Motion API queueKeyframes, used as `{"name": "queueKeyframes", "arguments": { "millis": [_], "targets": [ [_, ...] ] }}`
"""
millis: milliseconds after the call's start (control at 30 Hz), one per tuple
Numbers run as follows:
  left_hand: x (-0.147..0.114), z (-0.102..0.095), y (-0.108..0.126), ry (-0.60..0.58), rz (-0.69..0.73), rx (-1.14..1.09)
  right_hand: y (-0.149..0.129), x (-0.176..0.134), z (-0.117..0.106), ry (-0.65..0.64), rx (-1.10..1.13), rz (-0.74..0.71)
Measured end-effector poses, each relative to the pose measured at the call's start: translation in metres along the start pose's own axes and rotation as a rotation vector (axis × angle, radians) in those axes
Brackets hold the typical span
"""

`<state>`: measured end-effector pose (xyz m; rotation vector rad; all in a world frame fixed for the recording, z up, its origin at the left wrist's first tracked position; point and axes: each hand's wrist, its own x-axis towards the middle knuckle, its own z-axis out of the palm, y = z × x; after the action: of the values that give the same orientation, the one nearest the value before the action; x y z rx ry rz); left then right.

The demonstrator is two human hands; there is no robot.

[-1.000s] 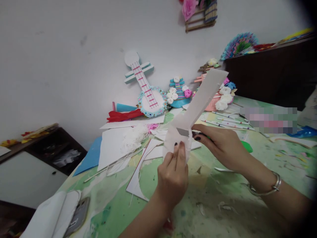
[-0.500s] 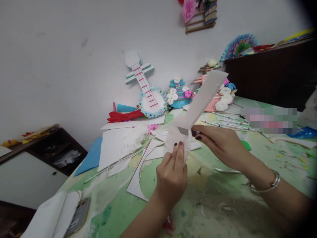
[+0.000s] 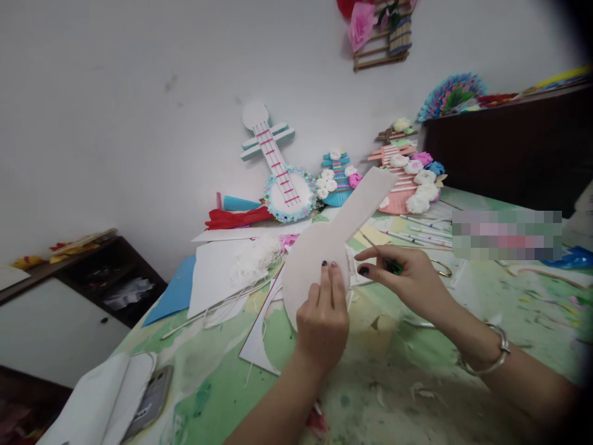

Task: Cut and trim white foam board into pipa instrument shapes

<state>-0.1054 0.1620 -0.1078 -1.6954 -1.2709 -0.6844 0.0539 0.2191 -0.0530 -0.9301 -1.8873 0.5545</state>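
Lying inside cabinet, crumpled white material

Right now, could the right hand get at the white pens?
Probably yes: the white pens lie just beyond the right hand and nothing tall stands between, though that hand holds a green-handled tool.

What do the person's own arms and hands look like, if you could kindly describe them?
Both visible forearms are bare, and neither the left hand nor the right hand is gloved. A silver-coloured bangle circles the right wrist. The right thumbnail and one left fingernail look painted dark.
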Motion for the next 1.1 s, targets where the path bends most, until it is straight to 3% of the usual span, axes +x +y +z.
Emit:
{"name": "queueKeyframes", "arguments": {
  "millis": [100,200,567,1100],
  "targets": [
    [0.004,-0.004,0.007,-0.003,0.033,0.028,0.005,0.002,0.007,0.094,0.098,0.114],
    [0.007,-0.009,0.013,0.002,0.062,0.019,0.010,0.004,0.010,0.132,0.131,0.131],
    [-0.002,-0.003,0.010,0.038,0.063,-0.108,0.013,0.008,0.004,0.091,0.166,0.082],
    [0.001,0.000,-0.004,0.041,-0.006,-0.027,0.016,0.005,0.008,0.118,0.103,0.064]
  ]
}}
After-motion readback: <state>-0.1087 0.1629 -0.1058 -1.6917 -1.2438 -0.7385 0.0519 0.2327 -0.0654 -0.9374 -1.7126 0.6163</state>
